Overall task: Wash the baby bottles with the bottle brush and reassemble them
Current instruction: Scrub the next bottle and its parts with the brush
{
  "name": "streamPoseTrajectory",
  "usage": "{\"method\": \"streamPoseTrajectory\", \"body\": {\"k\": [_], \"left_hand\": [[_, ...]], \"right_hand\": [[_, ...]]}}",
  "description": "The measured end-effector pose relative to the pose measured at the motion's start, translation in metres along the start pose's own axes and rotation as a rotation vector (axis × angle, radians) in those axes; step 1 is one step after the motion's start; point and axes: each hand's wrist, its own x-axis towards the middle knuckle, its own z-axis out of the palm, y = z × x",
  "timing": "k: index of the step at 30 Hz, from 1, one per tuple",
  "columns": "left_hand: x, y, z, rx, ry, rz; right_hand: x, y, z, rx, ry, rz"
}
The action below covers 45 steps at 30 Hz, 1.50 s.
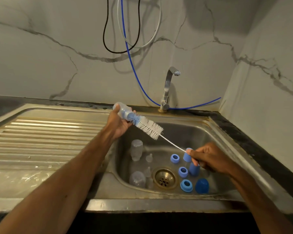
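one clear plastic baby bottle is held up over the back left corner of the stainless steel sink basin. it is gripped by the left hand, fingers curled round its body, mouth turned down and to the right. the long bottle brush with blue and white bristles is partly entered: the blue tip sits in the neck, the white bristles remain outside. its twisted wire stem runs down-right to the right hand, where the handle end is pinched between curled fingers and thumb, low over the basin's right side.

key relation: bottle axis and brush axis are lined up on one diagonal, upper left to lower right. the bottle lies up and left of the right hand's fingers, well apart, joined only by the brush. the left hand is the nearer, already on the bottle. a deeper push is judged to need travel along that same line; a tilt off it would likely snag bristles on the rim.

noted in the basin, untouched: two more clear bottles left of the brass drain strainer, clear teats, three light blue screw rings, two light blue caps, one dark blue dome cap. reassembly is judged not yet begun. a chrome tap stands behind; no running water is seen.
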Motion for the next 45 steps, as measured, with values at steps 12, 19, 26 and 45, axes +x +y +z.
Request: {"method": "streamPoseTrajectory", "body": {"k": [12, 19, 26, 45], "left_hand": [[-0.003, -0.021, 0.009, 0.002, -0.020, -0.002], [0.003, -0.018, 0.005, -0.066, 0.064, 0.121], [0.001, -0.020, 0.012, 0.059, 0.137, 0.208], [-0.004, -0.018, 0.014, 0.181, 0.097, 0.309]], "right_hand": [[-0.004, -0.021, 0.012, 0.211, -0.231, 0.054], [-0.009, -0.023, 0.000, 0.320, -0.204, 0.134], [-0.008, -0.017, 0.005, 0.128, 0.096, 0.048], [-0.012, -0.020, -0.003, 0.263, 0.062, 0.261]]}}
